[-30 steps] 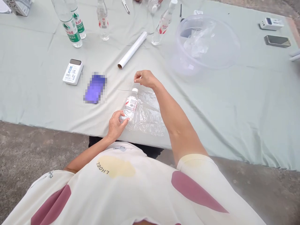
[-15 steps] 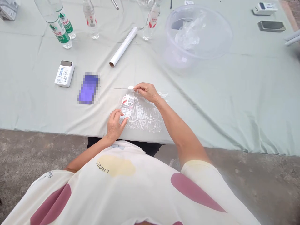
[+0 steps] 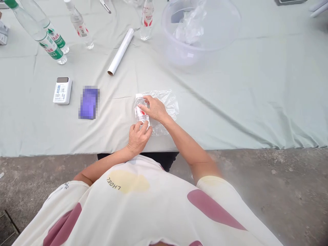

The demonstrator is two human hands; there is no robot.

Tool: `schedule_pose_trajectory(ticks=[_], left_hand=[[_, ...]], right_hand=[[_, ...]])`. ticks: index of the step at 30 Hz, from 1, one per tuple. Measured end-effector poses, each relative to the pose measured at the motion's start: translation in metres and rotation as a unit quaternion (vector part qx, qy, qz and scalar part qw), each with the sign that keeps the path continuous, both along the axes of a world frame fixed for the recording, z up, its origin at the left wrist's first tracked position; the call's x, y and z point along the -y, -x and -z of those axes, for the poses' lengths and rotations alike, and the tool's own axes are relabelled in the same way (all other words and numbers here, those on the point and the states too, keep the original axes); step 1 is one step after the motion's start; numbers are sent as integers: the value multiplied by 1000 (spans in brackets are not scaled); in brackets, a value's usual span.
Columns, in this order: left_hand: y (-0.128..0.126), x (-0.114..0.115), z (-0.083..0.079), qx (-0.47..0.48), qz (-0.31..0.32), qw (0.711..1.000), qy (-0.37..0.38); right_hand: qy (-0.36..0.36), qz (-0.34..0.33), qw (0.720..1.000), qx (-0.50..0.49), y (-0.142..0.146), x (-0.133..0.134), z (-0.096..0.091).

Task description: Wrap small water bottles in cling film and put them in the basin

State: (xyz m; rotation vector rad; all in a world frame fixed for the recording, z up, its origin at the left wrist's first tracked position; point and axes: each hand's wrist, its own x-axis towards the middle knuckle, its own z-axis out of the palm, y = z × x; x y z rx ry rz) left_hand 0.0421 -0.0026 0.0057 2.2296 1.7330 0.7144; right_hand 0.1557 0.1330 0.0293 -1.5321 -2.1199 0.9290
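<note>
A small clear plastic bottle with a white cap and a red-and-white label lies on a sheet of clear plastic film, close to the table's near edge. My right hand grips it from the right side, thumb across the label and fingers by the shoulder. At the bottle's base, my left hand has its fingers curled against the bottom end. The film spreads out crinkled to the right, partly under my right hand and wrist.
A roll of film lies beyond the bottle. A translucent tub holds crumpled plastic. To the left are a white power bank, a blurred purple rectangle and green-labelled bottles. Two red-labelled bottles stand farther back.
The bottle has rolled or turned, its label now facing differently. My right hand has shifted from the cap down onto its side; my left hand has curled in at the base. The view has moved.
</note>
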Motion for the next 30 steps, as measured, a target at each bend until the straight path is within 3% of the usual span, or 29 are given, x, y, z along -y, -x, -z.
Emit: schedule_pose_trajectory(ticks=[6, 11, 14, 16, 18, 21, 23, 25, 27, 30], left_hand=[[-28, -12, -9, -119, 159, 980, -17], [-58, -23, -20, -206, 199, 958, 24], [-80, -33, -20, -221, 219, 949, 39], [-96, -42, -17, -215, 232, 948, 38], [-109, -50, -16, -194, 257, 946, 39], [-116, -51, -17, -154, 362, 919, 38], [-109, -43, -18, -99, 459, 882, 29], [-95, -32, -19, -15, 510, 859, 32], [-76, -25, -20, 74, 466, 880, 55], [-49, -29, -22, 191, 245, 943, 119]], right_hand=[[18, 24, 999, -27, -36, -3, 6], [-21, 126, 987, -95, -67, 6, -9], [-37, 49, 990, -131, -72, 18, -22], [-22, -53, 993, -106, -72, 24, -28], [-19, -105, 993, -49, -72, 27, -31], [-50, -69, 996, 37, -80, 29, -31], [-61, -26, 996, 66, -89, 29, -29], [-65, 33, 995, 62, -101, 30, -24], [-60, 100, 993, 29, -115, 32, -16], [-12, 184, 982, -48, -134, 37, -1]])
